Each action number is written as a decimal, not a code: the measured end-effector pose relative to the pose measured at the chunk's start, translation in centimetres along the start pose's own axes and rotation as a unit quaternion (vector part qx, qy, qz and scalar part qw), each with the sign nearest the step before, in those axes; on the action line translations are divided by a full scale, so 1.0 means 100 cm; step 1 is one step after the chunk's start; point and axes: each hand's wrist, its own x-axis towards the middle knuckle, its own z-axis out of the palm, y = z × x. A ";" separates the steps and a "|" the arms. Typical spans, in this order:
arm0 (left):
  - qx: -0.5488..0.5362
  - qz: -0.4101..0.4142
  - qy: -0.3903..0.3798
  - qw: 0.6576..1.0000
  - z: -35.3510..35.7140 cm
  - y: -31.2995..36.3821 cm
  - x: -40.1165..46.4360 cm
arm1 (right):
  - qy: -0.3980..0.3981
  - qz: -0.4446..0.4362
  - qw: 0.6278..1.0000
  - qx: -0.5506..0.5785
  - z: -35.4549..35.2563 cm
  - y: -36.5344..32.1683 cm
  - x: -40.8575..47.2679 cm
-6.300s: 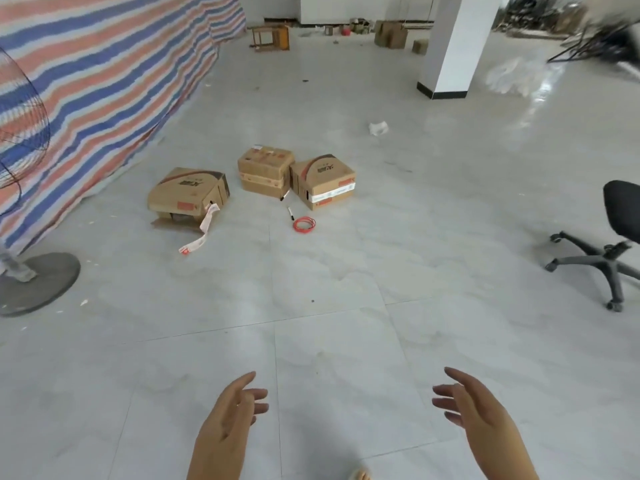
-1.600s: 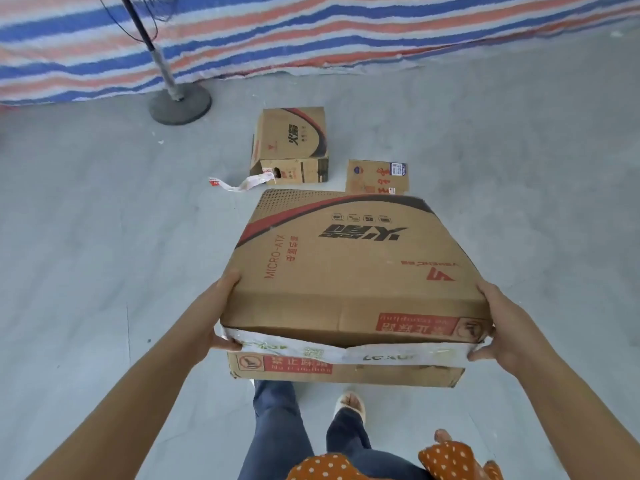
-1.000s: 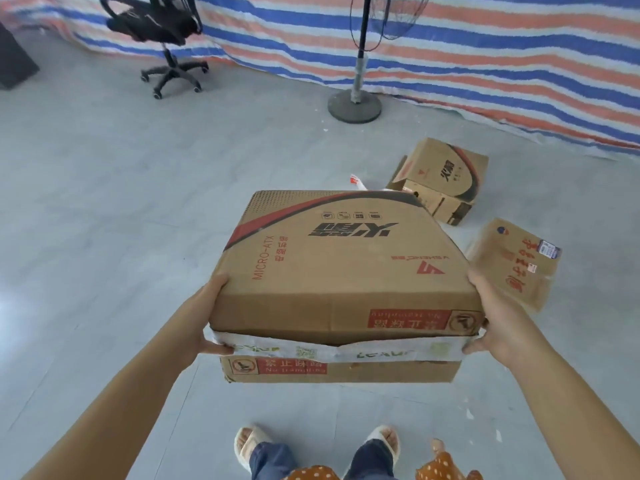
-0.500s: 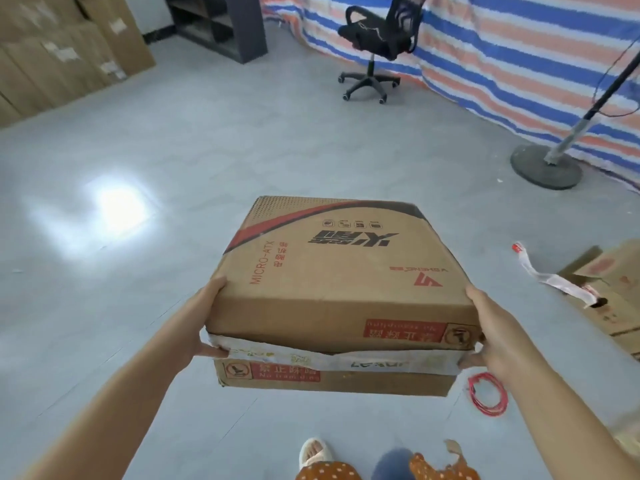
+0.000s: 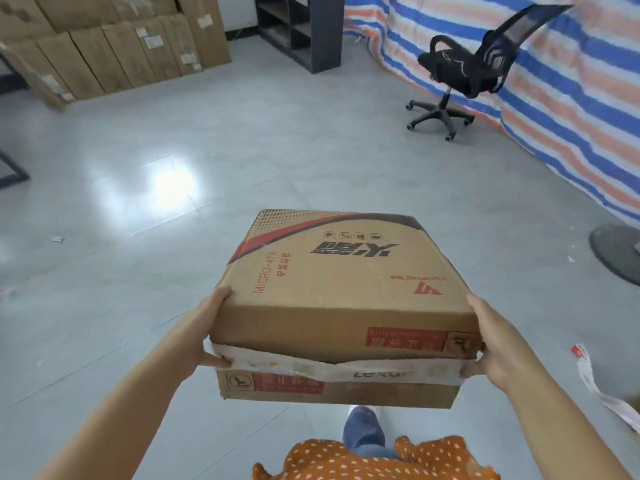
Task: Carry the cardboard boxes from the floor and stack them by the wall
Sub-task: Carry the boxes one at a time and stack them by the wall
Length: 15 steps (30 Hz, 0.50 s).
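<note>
Head view: left hand (image 5: 199, 336) and right hand (image 5: 491, 344) grasp opposite sides of a flat brown printed cardboard box (image 5: 341, 292), held above the grey tiled floor (image 5: 242, 143). Stiff, seemingly light; its loose white tape band (image 5: 332, 367) offers unreliable purchase.

A storeroom — stacked cartons (image 5: 114, 53) by the wall, striped tarpaulin (image 5: 554, 91), bare tiled floor (image 5: 242, 161).

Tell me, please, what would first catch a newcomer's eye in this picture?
The printed cardboard box fills the centre foreground, the left hand and right hand gripping its sides. Beyond it, stacked cartons line the far-left wall, and a black office chair stands by the striped tarp at right.
</note>
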 end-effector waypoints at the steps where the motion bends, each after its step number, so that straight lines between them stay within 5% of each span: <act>1: -0.008 -0.001 0.003 1.000 0.009 0.009 0.009 | -0.007 -0.004 1.000 -0.006 -0.002 -0.014 0.014; 8: -0.057 -0.006 0.015 0.998 0.063 0.061 0.063 | -0.024 -0.019 0.998 -0.049 -0.002 -0.106 0.107; 15: -0.101 -0.036 0.070 0.992 0.041 0.102 0.126 | -0.084 -0.023 0.990 -0.107 0.080 -0.176 0.183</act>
